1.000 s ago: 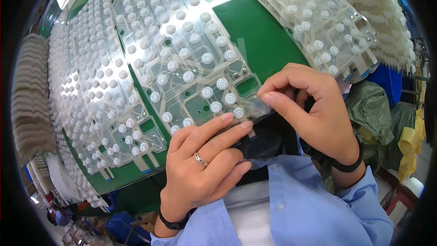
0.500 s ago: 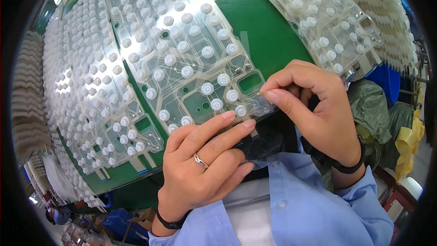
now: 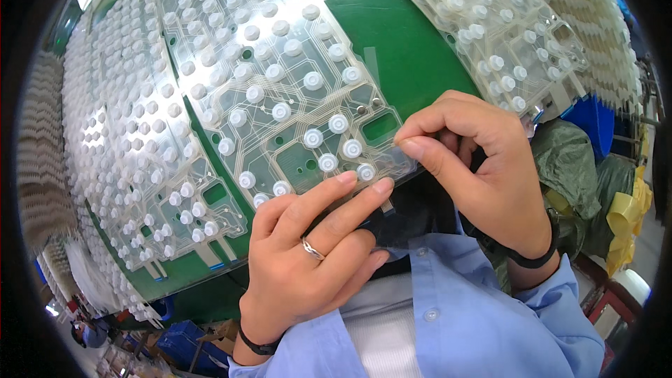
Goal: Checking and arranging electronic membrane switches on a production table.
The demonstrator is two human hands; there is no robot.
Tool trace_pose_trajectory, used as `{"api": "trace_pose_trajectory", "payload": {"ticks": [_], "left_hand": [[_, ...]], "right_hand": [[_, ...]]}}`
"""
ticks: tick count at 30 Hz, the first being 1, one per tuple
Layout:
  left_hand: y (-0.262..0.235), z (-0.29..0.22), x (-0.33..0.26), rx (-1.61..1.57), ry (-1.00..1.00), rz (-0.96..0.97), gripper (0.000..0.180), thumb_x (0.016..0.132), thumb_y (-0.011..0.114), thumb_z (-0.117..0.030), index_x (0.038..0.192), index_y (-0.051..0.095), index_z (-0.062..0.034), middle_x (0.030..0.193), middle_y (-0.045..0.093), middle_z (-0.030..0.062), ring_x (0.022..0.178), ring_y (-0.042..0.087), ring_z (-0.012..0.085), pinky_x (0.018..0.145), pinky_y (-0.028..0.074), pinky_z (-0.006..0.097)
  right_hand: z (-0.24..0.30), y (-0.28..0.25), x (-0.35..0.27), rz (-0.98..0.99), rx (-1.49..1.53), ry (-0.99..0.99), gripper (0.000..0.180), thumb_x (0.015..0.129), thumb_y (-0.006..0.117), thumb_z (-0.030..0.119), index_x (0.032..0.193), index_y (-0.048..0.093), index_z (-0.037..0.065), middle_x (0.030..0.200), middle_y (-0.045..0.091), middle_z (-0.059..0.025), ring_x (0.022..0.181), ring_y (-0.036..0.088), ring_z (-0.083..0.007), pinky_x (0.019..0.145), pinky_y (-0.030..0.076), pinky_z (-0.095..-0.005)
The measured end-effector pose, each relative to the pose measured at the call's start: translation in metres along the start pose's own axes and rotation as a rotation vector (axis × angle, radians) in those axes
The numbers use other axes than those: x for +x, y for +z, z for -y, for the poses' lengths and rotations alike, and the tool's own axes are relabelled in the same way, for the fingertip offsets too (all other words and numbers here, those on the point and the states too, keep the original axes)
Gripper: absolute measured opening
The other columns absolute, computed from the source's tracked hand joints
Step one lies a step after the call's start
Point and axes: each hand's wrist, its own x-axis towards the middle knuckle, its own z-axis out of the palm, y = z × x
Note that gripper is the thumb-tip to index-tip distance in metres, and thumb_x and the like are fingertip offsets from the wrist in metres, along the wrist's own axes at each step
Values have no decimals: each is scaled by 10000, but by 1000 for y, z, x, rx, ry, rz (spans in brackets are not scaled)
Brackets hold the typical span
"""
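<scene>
No labels, signs or screens show. The only packaging is bags and boxes off the counter's edges: a dark green plastic bag [image 3: 567, 168] bunched at the right, a yellow bag [image 3: 626, 220] crumpled just beside it further right, and blue bins [image 3: 183, 339] low at the left, below the counter's rim, too small and dim to tell more.

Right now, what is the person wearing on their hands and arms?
Both hands are bare, no gloves. The left hand has a silver ring on one finger and a thin black band at the wrist. The right hand has a black wristband. Light blue shirt sleeves cover both forearms.
</scene>
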Motion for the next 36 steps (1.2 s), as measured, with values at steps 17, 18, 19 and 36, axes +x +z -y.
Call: {"api": "trace_pose_trajectory", "payload": {"ticks": [17, 18, 19, 36], "left_hand": [[3, -8, 4, 11, -41, 22, 199, 733, 713, -256, 690, 574, -120, 1215, 662, 30, 1077, 566, 263, 817, 370, 357], [3, -8, 5, 10, -43, 15, 194, 735, 713, -250, 691, 576, -119, 1215, 662, 30, 1076, 566, 264, 818, 370, 357], [3, -9, 7, -2, -45, 9, 188, 735, 714, -246, 697, 580, -119, 1219, 660, 30, 1080, 566, 264, 819, 372, 359], [-32, -29, -69, -393, -59, -124, 245, 936, 572, -247, 990, 591, -9, 1285, 569, 124, 1253, 489, 317, 1031, 376, 454]], "right_hand": [[-9, -6, -5, -144, -602, -368, 437, 743, 748, 168, 1155, 645, 65, 714, 492, -55, 667, 467, -246, 648, 392, -347], [-9, -6, -3, -163, -607, -357, 471, 752, 746, 198, 1189, 630, 69, 702, 474, -54, 660, 458, -245, 652, 384, -351], [-9, -6, 1, -179, -612, -345, 505, 760, 744, 228, 1223, 615, 73, 691, 456, -54, 654, 448, -245, 657, 376, -354], [-57, 43, -50, 160, 429, 361, 430, 1001, 481, 401, 742, 545, 64, 523, 488, -4, 394, 427, -59, 358, 298, -201]]}}
